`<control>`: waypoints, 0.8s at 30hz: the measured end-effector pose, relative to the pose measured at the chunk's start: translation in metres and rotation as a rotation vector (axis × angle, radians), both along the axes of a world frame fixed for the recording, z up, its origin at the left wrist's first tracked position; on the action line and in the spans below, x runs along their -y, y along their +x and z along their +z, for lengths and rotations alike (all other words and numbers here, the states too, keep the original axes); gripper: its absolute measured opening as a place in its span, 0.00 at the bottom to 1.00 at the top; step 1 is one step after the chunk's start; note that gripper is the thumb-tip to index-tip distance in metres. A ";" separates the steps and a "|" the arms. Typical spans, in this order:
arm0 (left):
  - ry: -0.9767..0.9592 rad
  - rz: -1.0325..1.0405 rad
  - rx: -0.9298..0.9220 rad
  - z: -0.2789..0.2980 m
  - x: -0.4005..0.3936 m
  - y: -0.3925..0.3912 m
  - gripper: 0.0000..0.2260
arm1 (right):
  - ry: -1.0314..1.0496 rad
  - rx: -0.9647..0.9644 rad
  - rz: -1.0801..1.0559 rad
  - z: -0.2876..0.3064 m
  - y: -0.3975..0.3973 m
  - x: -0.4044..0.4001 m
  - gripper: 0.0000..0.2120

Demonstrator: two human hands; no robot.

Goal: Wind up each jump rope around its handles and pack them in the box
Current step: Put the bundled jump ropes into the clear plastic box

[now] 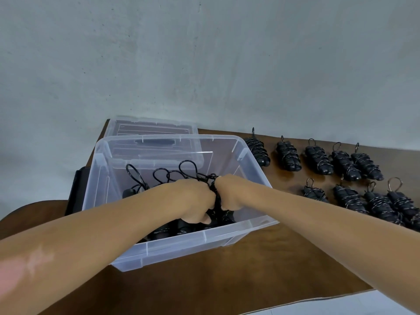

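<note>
Both hands are working inside the clear plastic box (pixel 227 243), w/ a wound jump rope (pixel 217 196) held between them. The left hand (pixel 193 202) is curling its fingers round the lower part of the bundle, thumb showing underneath; the right hand (pixel 229 193) is closing round the upper part, near where the cord loops are sticking out. More wound ropes are lying in the box already, loops (pixel 163 175) pointing toward the far wall. Nine wound bundles (pixel 343 162) are waiting in two rows on the brown table (pixel 250 280), right of the box, well apart from the hands. Probably light, w/ stiff handles and a thin springy cord that's wanting to unwind, so best gripping across the wraps at mid-bundle, not by the loop. The box lid (pixel 159 127) is lying behind the box.
</note>
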State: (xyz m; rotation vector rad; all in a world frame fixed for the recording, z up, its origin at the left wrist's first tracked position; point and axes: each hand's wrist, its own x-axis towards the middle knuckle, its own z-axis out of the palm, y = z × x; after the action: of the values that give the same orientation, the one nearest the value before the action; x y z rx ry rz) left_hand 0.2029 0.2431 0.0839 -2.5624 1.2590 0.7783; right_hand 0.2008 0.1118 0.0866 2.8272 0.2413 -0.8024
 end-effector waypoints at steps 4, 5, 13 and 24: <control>0.063 -0.023 -0.068 0.001 0.001 0.001 0.26 | -0.050 0.011 0.001 -0.005 0.002 -0.003 0.11; 0.061 -0.023 -0.089 0.002 0.001 0.001 0.26 | -0.055 0.014 0.003 -0.004 0.001 -0.003 0.11; -0.037 -0.006 -0.116 -0.009 -0.003 0.019 0.23 | 0.068 0.043 -0.014 0.011 0.000 0.007 0.14; -0.333 0.042 0.159 -0.008 0.005 0.021 0.15 | 0.800 0.614 -0.351 0.071 -0.014 0.090 0.10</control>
State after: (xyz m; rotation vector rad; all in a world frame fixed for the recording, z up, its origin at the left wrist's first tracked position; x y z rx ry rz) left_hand 0.2243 0.2384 0.0762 -2.8482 1.3883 0.3866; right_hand 0.1866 0.0220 0.1578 3.7483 -0.0565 0.2414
